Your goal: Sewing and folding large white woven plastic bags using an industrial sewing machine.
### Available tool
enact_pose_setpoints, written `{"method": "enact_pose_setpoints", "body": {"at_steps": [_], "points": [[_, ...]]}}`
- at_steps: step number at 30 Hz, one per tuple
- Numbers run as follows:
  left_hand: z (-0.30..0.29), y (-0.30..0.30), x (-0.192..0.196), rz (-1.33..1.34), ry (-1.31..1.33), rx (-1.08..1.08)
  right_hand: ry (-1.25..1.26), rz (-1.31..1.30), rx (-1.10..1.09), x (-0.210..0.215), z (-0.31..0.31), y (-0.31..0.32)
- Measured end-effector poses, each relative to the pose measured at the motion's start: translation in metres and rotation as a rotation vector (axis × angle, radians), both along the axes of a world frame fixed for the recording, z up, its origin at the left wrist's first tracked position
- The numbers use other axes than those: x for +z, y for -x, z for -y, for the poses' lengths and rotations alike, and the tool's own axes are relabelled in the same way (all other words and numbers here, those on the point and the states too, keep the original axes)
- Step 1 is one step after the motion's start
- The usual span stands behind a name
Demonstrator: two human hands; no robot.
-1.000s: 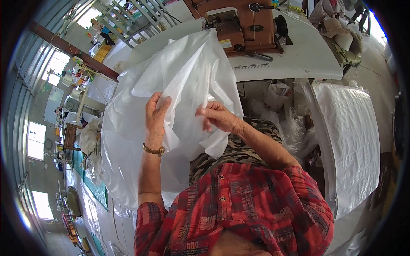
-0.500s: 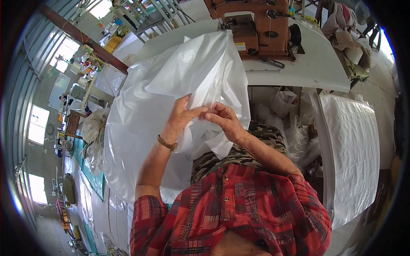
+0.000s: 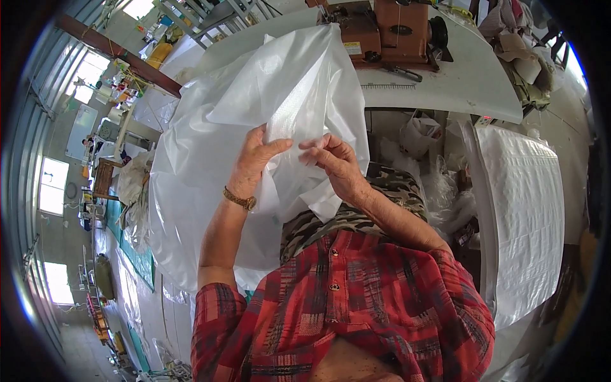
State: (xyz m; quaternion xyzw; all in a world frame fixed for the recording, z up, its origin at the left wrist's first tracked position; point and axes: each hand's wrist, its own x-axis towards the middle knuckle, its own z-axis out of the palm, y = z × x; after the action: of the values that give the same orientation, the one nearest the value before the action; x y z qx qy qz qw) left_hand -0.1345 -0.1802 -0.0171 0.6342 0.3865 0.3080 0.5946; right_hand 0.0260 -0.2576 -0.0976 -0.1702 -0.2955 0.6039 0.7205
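Note:
A large translucent white plastic sack (image 3: 210, 159) hangs in front of me and drapes over my lap. My left hand (image 3: 254, 159), with a gold watch at the wrist, pinches a fold of the sack between thumb and fingers. My right hand (image 3: 337, 165) grips the same fold just to the right, fingertips almost meeting the left hand's. The upper part of the sack rises toward the brown sewing machine (image 3: 388, 28) on the white table (image 3: 471, 83).
A stack of white woven sheets (image 3: 522, 197) lies on a surface at my right. Bundled white bags (image 3: 420, 134) sit under the table. A heap of cloth (image 3: 522, 57) lies at the table's far right. Shelves and more bags stand at the left.
My hands have come together on one fold of the sack; a second ago they held it further apart. The sack has risen and spread wider.

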Motion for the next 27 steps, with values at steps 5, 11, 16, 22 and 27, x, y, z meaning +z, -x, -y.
{"method": "enact_pose_setpoints", "body": {"at_steps": [5, 11, 16, 22, 27], "points": [[-0.005, 0.003, -0.009, -0.025, -0.016, -0.001, 0.124, -0.033, 0.088, 0.007, 0.007, 0.003], [0.001, 0.001, -0.009, -0.023, -0.023, 0.034, 0.241, 0.169, 0.182, 0.004, 0.004, -0.008], [0.0, 0.007, -0.004, -0.013, 0.038, 0.042, 0.134, 0.065, 0.195, -0.008, 0.012, -0.016], [-0.001, 0.004, -0.004, 0.034, 0.091, 0.048, 0.11, 0.094, 0.084, -0.013, 0.014, -0.018], [0.0, 0.0, -0.01, 0.022, -0.138, 0.039, 0.105, 0.214, -0.026, 0.006, 0.02, -0.016]]}}
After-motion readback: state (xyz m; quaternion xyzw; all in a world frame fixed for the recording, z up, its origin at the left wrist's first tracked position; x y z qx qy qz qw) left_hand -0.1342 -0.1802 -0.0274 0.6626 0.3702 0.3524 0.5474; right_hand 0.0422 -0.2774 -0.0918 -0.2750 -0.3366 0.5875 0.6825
